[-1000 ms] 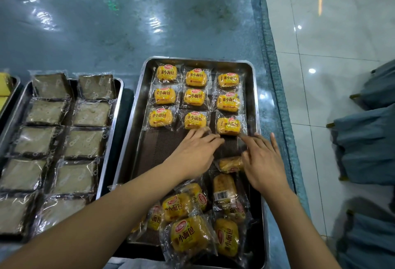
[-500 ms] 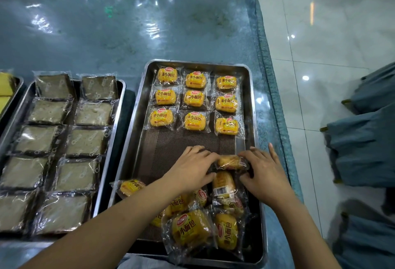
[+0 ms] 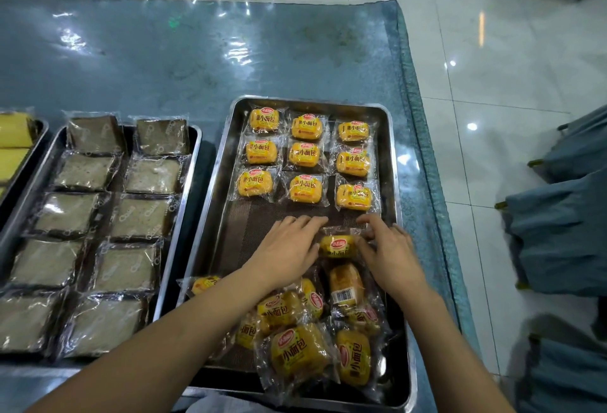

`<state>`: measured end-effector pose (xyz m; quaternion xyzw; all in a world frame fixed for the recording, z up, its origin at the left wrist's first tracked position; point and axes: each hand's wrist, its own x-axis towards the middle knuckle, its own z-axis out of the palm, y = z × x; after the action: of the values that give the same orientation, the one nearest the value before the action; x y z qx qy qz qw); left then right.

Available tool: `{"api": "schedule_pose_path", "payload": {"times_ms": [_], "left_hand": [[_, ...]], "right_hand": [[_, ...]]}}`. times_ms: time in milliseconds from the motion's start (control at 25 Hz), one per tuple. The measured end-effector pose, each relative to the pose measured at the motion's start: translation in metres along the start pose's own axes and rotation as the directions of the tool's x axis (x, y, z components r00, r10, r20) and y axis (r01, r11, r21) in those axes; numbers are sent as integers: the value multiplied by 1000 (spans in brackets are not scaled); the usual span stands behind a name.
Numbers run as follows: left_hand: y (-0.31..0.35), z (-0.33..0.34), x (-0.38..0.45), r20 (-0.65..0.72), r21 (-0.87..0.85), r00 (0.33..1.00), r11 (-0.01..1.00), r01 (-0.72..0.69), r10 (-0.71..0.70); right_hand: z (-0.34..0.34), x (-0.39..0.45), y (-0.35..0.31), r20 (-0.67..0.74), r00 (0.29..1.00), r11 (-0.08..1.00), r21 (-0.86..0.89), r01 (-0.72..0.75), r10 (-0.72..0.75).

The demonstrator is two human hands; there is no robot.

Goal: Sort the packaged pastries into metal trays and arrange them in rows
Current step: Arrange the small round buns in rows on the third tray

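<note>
Meanwhile, both hands had drawn back from the third row of yellow packaged buns (image 3: pixel 307 188), which they had been straightening a second earlier, and had closed in on one loose yellow bun in clear wrap (image 3: pixel 337 246) just below that row. The left hand (image 3: pixel 289 253) lay flat beside the bun, its straight fingers (image 3: pixel 307 222) resting on the brown liner of the large metal tray (image 3: pixel 392 163). The right hand (image 3: pixel 389 250) touched the wrapper's other end with loosely curled fingers (image 3: pixel 371 220); whether they truly pinched the plastic could not be told.

The bun, half a second before tipped on its side, now showed its printed label facing up. That suggested three rows were settled and a fourth was being started at the tray's right side. A jumbled heap of yellow buns (image 3: pixel 297 352) waited at the tray's near end. To the left of that tray, a second metal tray (image 3: pixel 196 140) held grey-brown wrapped cake squares (image 3: pixel 141 215) already in two columns on the blue plastic-covered counter (image 3: pixel 164 61).
</note>
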<state>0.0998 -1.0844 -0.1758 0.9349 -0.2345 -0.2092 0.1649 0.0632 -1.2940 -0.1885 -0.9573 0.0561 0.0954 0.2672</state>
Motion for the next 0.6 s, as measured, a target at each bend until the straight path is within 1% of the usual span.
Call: {"api": "schedule_pose_path", "payload": {"times_ms": [120,280,360,480,600], "left_hand": [[-4,4,-5,-38,54,999,998,-36,38],[-3,13,-7,19,120,996,989,-84,82],[-4,18,-8,58,129,996,989,-72,65],[-4,23,-10,116,121,992,990,-66,52],[-3,26,-13,125,114,991,992,-58,44]], "right_hand": [[7,3,-4,-50,998,995,-96,-36,31],[14,0,-6,-125,992,991,-131,-40,24],[19,-5,-8,-111,994,984,-175,-33,14],[25,-10,-7,-33,999,972,-232,-40,34],[28,-11,-7,29,999,966,-257,-36,45]]}}
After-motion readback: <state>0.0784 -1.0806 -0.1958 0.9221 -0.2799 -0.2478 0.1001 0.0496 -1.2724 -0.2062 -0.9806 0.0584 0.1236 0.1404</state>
